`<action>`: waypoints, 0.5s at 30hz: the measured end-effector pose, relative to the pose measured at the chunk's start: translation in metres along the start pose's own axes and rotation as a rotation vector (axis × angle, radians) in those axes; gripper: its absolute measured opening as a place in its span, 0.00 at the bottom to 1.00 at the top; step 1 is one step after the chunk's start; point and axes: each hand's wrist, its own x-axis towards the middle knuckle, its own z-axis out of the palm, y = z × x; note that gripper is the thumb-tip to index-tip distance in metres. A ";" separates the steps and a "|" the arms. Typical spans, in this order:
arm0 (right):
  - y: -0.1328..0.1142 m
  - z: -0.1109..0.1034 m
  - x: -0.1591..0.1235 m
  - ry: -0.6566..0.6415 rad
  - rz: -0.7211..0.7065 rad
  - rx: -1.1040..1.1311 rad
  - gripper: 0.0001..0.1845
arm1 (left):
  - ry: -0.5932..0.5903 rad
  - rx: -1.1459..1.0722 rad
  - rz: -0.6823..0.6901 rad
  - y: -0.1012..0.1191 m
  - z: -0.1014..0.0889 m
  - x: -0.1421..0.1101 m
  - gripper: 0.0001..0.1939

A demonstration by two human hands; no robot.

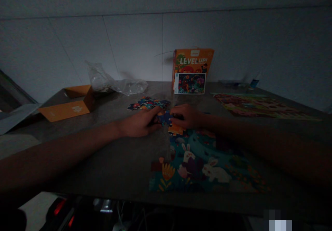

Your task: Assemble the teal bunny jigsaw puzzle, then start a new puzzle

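Observation:
In the dim head view, both hands meet over a grey table, just above the partly joined jigsaw puzzle [199, 165] with white rabbits and flowers. Blue jigsaw puzzle pieces [166, 117] show between my fingers. My left hand [141, 123] grips them from the left with bent fingers. From the right, my right hand [187, 116] pinches the same blue pieces. Just below its fingertips lies an orange puzzle piece [176, 130] at the puzzle's upper left edge. Beyond my left hand is a pile of loose puzzle pieces [149, 103].
An orange puzzle box [193, 60] stands at the back with a picture card [191, 84] leaning on it. An open orange box [67, 108] and clear plastic wrapping [116, 83] are at left. Another puzzle [261, 106] lies at right, near a small bottle [254, 83].

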 end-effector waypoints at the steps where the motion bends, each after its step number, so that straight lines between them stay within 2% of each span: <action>1: 0.000 0.000 0.000 -0.003 0.005 0.000 0.10 | -0.001 0.001 -0.002 0.000 0.000 0.000 0.12; 15: -0.006 -0.003 0.001 -0.013 0.022 -0.015 0.08 | -0.013 0.020 0.012 -0.002 0.000 -0.001 0.15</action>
